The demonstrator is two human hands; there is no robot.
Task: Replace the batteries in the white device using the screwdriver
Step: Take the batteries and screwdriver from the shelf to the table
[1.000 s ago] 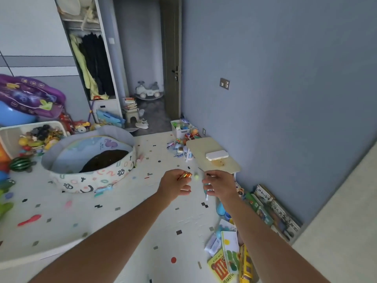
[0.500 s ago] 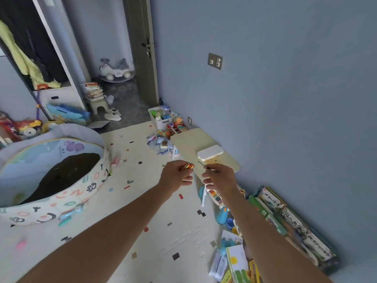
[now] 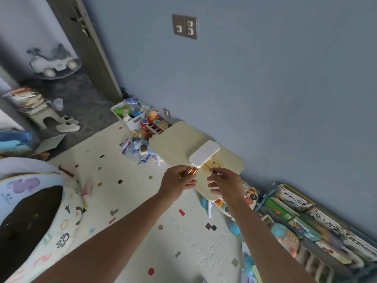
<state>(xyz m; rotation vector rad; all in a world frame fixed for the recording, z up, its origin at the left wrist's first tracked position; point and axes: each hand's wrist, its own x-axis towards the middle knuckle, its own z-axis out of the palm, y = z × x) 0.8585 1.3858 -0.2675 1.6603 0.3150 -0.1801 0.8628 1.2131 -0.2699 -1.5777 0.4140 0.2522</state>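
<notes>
My right grip (image 3: 223,181) pinches the thin screwdriver (image 3: 209,167), tip at the near end of the white device (image 3: 204,154) lying on the small table (image 3: 177,139). My left grip (image 3: 177,181) clutches what look like batteries (image 3: 189,171). A slipping tip could shove the unsteadied device away.

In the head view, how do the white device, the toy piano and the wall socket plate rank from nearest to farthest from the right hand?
Measured from the right hand:
1. White device: on the small table, just beyond the fingers.
2. Toy piano: on the floor, past the table's far left corner.
3. Wall socket plate: high on the blue wall, farthest.
</notes>
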